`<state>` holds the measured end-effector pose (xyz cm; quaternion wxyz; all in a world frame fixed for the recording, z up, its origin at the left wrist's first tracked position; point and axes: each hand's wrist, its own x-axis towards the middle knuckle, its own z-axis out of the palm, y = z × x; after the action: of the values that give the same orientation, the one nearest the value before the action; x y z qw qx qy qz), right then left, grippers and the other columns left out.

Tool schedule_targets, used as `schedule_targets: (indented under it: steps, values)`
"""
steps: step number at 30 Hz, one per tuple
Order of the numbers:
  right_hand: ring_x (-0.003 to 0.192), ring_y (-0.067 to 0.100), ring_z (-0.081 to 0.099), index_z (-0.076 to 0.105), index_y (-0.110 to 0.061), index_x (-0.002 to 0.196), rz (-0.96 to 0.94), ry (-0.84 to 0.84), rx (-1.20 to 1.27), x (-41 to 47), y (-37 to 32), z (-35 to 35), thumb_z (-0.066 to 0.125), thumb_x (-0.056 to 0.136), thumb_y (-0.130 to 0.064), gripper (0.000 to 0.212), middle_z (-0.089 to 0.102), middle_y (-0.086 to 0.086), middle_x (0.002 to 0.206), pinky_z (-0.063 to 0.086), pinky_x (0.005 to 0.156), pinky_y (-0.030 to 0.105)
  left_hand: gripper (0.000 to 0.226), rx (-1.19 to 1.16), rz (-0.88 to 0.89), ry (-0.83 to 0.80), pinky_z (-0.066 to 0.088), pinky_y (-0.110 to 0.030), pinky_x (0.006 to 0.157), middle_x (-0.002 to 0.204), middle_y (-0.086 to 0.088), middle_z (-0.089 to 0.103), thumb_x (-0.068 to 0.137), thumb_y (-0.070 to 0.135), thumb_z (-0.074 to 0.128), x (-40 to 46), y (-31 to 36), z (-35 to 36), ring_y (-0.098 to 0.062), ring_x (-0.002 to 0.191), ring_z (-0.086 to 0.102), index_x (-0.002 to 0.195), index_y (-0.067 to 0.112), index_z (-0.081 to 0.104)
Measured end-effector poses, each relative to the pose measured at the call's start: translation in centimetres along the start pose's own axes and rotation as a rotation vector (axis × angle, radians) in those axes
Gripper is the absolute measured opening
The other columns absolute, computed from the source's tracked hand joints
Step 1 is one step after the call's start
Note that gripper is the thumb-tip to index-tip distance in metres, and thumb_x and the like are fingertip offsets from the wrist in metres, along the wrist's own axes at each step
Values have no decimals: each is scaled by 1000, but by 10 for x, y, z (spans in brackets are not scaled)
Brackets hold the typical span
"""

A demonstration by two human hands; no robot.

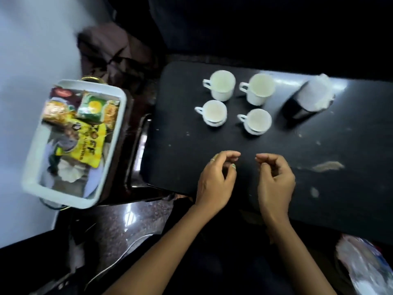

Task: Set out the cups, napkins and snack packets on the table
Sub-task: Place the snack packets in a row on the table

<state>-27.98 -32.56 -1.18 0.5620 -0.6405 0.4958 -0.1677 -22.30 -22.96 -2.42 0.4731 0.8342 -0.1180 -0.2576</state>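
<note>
Cups (234, 101): four white, two-by-two cluster on far part of black table (212, 145), handles all facing left, likely for easy reach. Dark holder (308, 101) stuffed with white napkins stands just right of cups. Snack packets (85, 133) not yet set out, piled in white tray (114, 133) left of table. My left hand (214, 182) and right hand (276, 182) hover near table's close edge, fingers loosely curled, grasping nothing. Tabletop scuffed, crumb-speckled; room dim, pale floor at left.

A home sitting area is showing here: four white ceramic cups (237, 101) are standing on a scuffed black counter (297, 150), a white plastic tray (114, 133) is holding snack packets (85, 133), and polished dark stone floor (119, 226) is gleaming below.
</note>
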Motion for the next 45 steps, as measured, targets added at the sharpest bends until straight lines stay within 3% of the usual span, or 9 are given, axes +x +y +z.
schedule_targets:
  steps: [14, 17, 19, 23, 26, 30, 34, 39, 45]
  values:
    - [100, 17, 60, 66, -10, 109, -419, -699, -386, -86, -82, 264, 51, 90, -6, 25, 65, 4, 109, 45, 87, 27, 30, -53, -218, 1006, 46, -38, 92, 116, -12, 56, 83, -5, 50, 27, -97, -228, -26, 107, 53, 108, 7, 59]
    - [108, 22, 57, 58, -11, 123, -437, -813, -486, -98, -84, 299, 50, 94, -13, 31, 59, 7, 122, 42, 86, 29, 39, -218, -406, 1182, 46, -11, 82, 129, -14, 42, 86, -3, 55, 29, -111, -255, -25, 109, 48, 124, 0, 49]
    - [114, 24, 52, 49, -10, 133, -391, -875, -555, -99, -82, 315, 50, 94, -14, 39, 52, 10, 131, 38, 88, 28, 46, -456, -576, 1170, 43, -2, 77, 137, -16, 40, 90, 6, 57, 35, -123, -271, -21, 112, 48, 133, -1, 40]
    - [123, 29, 46, 40, -7, 140, -348, -975, -722, -98, -73, 333, 52, 94, -14, 48, 46, 13, 136, 39, 99, 38, 54, -1014, -879, 918, 48, -36, 97, 139, -7, 49, 91, 35, 59, 52, -140, -296, -20, 122, 50, 139, 15, 44]
    - [133, 29, 39, 36, -8, 143, -403, -992, -811, -100, -68, 337, 52, 94, -14, 52, 40, 11, 146, 37, 105, 45, 52, -1021, -928, 869, 46, -29, 71, 132, -6, 52, 86, 37, 65, 59, -141, -309, -21, 112, 50, 132, 17, 51]
    - [128, 26, 45, 41, -11, 142, -334, -1020, -713, -97, -69, 332, 51, 95, -13, 48, 47, 9, 142, 40, 98, 33, 36, -963, -947, 807, 51, -39, 89, 126, -10, 60, 87, 32, 66, 60, -145, -318, -28, 117, 56, 118, 13, 60]
    - [98, 12, 59, 57, -17, 124, -155, -1006, -476, -94, -79, 317, 50, 96, -18, 29, 61, 4, 125, 43, 78, 24, 5, -755, -775, 924, 49, -53, 96, 109, -6, 64, 91, 24, 61, 49, -144, -319, -30, 106, 61, 95, 24, 59]
    - [78, 0, 58, 63, -28, 101, -105, -862, -249, -86, -94, 294, 53, 93, -11, 21, 63, -16, 92, 44, 69, 12, 52, -591, -581, 957, 43, -51, 104, 135, -18, 54, 89, 30, 59, 31, -127, -318, -33, 123, 54, 132, 5, 46]
    - [110, 11, 52, 46, -31, 122, -344, -809, -267, -63, -128, 271, 62, 85, -23, 40, 51, -3, 125, 47, 87, 29, 19, -291, -207, 623, 55, -34, 76, 93, 15, 68, 94, 14, 55, 33, -93, -314, -7, 86, 64, 106, 28, 60]
